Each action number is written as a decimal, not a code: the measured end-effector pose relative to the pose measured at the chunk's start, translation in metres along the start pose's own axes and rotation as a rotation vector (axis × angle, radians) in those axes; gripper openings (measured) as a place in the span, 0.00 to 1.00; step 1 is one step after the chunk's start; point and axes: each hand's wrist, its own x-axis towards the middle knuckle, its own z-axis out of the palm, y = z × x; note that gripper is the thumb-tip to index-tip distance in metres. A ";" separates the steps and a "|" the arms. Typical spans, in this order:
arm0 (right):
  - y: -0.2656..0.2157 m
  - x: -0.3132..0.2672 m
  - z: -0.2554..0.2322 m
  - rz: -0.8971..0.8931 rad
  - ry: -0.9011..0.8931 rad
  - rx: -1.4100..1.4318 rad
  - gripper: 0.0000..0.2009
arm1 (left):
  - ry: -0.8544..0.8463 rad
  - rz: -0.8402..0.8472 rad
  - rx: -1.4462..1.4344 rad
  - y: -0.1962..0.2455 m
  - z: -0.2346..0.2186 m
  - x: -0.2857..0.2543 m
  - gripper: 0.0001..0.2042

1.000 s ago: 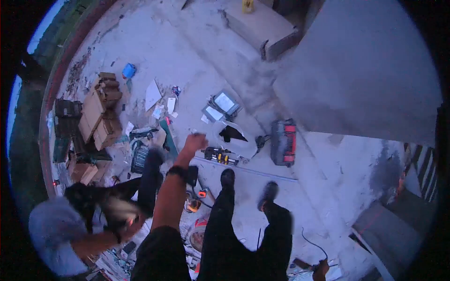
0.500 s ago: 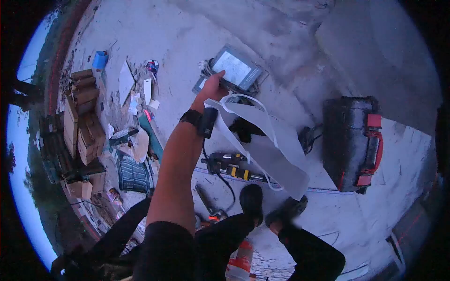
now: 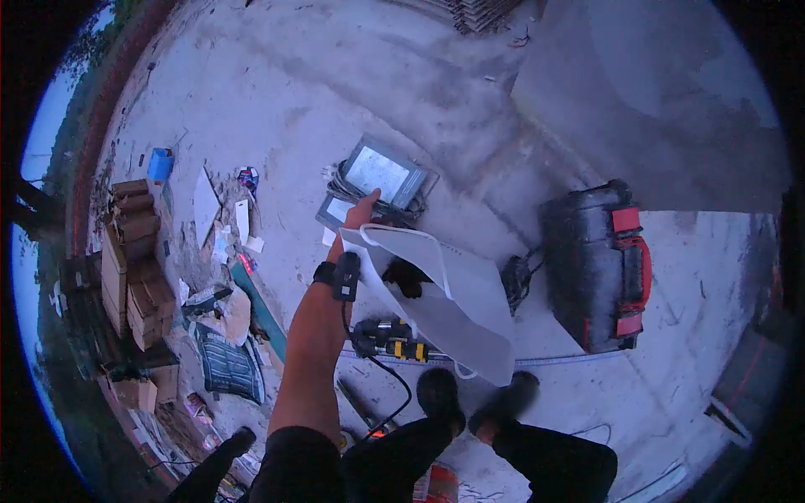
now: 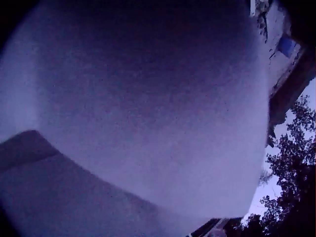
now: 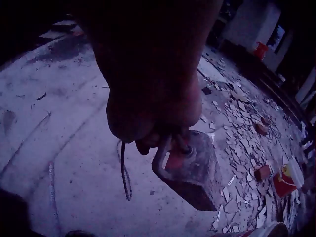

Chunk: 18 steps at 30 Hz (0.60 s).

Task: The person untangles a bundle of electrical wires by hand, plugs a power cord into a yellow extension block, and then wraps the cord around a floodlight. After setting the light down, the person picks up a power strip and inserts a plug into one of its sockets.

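Observation:
In the head view my left hand [image 3: 362, 213] grips the upper edge of a white carrier bag [image 3: 470, 314], one finger extended past it. Its mouth gapes, showing a dark thing [image 3: 406, 277] inside, and a white loop handle arches over the opening. A pale, blurred surface, seemingly the bag [image 4: 148, 123], fills most of the left wrist view. Only the right wrist view shows my right hand [image 5: 155, 118]; its fingers curl around the bent neck of a cement-crusted, trowel-like tool [image 5: 192, 170], whose exact kind I cannot tell. A thin dark cord loop hangs beside it.
Beyond the bag lie flat grey panels [image 3: 377, 173] with coiled cable. A black-and-red toolbox [image 3: 591, 268] stands right. A black-and-yellow tool [image 3: 394, 339] lies near my feet. Cardboard boxes [image 3: 134, 277] are stacked left. Broken tile pieces [image 5: 242, 143] litter the floor near a red-and-white bucket [image 5: 286, 180].
My left hand has reached forward and taken hold of the white bag, which lay on the floor and is now pulled upright. The view has moved closer to the toolbox and panels.

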 end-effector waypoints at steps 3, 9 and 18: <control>-0.005 0.007 -0.003 0.019 -0.005 0.038 0.24 | -0.099 0.374 0.613 -0.072 0.010 0.034 0.26; 0.007 -0.010 -0.042 0.070 -0.013 0.112 0.25 | 0.034 -0.108 -0.435 -0.034 -0.027 0.009 0.12; 0.112 -0.048 -0.088 -0.010 -0.083 0.292 0.41 | 0.316 -0.423 -1.112 0.309 -0.209 -0.111 0.08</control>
